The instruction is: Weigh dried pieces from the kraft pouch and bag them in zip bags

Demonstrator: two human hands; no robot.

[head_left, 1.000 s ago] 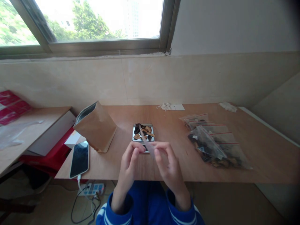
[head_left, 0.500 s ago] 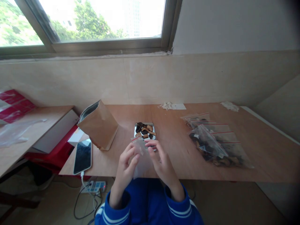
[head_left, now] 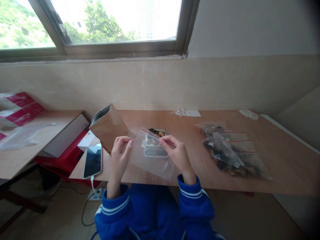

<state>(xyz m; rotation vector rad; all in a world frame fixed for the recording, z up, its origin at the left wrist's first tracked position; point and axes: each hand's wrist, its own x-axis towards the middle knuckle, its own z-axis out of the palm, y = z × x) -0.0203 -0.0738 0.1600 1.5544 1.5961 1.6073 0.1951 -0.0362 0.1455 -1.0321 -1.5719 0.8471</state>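
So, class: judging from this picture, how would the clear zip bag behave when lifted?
Probably floppy: the clear zip bag sags between the left hand and right hand. Likely very light, since it looks empty. Its glossy film may be slippery.

Both hands, left hand [head_left: 119, 151] and right hand [head_left: 177, 154], hold a clear zip bag [head_left: 152, 156] above the bench [head_left: 275, 160]; filled bags [head_left: 232, 153] lie to their right.

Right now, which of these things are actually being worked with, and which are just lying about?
In use:
left hand
right hand
clear zip bag, held open between both hands
small scale with dried pieces, behind the bag

Lying about:
brown paper bag
phone
filled zip bags
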